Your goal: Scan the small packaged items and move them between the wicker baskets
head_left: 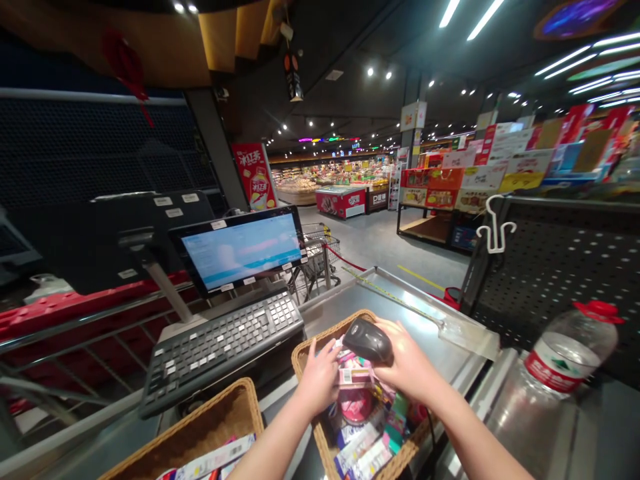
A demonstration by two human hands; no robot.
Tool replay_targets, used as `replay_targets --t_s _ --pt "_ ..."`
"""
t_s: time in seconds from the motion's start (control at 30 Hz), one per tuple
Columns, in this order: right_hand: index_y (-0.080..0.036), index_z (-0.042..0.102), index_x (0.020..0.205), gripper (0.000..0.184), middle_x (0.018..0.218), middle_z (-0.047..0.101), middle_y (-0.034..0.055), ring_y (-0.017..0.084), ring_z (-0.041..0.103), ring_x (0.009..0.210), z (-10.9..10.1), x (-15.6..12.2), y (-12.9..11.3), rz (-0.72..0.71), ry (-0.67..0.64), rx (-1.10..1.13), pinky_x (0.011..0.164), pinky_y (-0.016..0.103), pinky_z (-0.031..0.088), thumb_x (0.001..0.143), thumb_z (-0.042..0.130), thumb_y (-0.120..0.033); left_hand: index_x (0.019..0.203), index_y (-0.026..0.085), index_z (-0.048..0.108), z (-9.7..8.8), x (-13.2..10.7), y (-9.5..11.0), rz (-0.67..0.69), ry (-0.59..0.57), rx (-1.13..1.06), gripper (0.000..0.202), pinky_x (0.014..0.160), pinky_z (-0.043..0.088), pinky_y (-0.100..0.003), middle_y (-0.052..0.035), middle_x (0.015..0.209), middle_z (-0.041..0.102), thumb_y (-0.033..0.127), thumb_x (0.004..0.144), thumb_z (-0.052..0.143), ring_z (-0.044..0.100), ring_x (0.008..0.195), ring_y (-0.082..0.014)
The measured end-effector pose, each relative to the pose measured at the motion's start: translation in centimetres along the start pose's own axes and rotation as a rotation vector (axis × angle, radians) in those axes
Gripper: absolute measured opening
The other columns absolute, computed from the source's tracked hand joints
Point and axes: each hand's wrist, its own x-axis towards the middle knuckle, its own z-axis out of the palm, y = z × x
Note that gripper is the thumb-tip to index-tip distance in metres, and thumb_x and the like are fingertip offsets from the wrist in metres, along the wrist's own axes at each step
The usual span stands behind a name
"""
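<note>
"Checking the right hand point(407, 360): what does it hold?"

"A black handheld barcode scanner point(367, 340). The fingers wrap over its top, clamping it firmly."

"Report the left hand point(320, 380)."

"Its fingers close on a pink and white packet point(354, 377), just beside the scanner."

"Location of both items?"

"Above a wicker basket point(305, 357) filled with small packets, which sits on a steel counter point(400, 313)."

"Adjacent equipment?"

"A second wicker basket point(220, 417), also holding packets, sits at lower left. Beyond it are a black keyboard point(223, 350) and a lit monitor point(240, 250). A large plastic water bottle point(565, 353) with a red cap stands to the right."

"Far field?"

"A shopping cart point(315, 263) stands past the counter, with boxed goods on a store display point(430, 190) farther right."
</note>
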Motion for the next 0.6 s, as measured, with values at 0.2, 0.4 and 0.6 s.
replay_targets --t_s 0.2,0.4,0.6 --pt "-0.020 0.058 0.126 0.059 0.134 0.060 0.0152 0.035 0.049 0.131 0.0 -0.2 -0.3 -0.006 0.060 -0.022 0.114 0.062 0.024 0.068 0.067 -0.025 0.102 0.022 0.066 -3.7 -1.5 -1.5 0.008 0.221 0.078 0.022 0.121 0.000 -0.062 -0.0084 0.152 0.044 0.027 0.084 0.056 0.029 0.146 -0.0294" --pt "-0.020 0.059 0.126 0.058 0.136 0.058 0.0145 0.035 0.045 0.135 -0.2 -0.3 -1.5 -0.014 0.103 -0.013 0.115 0.062 0.025 0.070 0.067 -0.025 0.100 0.022 0.064 -7.3 -2.5 -2.2 -0.028 0.314 0.155 0.020 0.120 0.003 -0.063 -0.0099 0.152 0.043 0.020 0.083 0.055 0.033 0.144 -0.0299" --pt "-0.020 0.059 0.126 0.056 0.131 0.062 0.0136 0.036 0.047 0.133 -0.1 -0.3 -3.3 -0.083 0.096 -0.008 0.115 0.062 0.024 0.071 0.068 -0.026 0.106 0.022 0.063 -10.0 -3.6 -2.5 -0.088 0.387 0.208 0.024 0.120 0.005 -0.063 -0.0109 0.153 0.042 0.020 0.084 0.053 0.035 0.143 -0.0300"
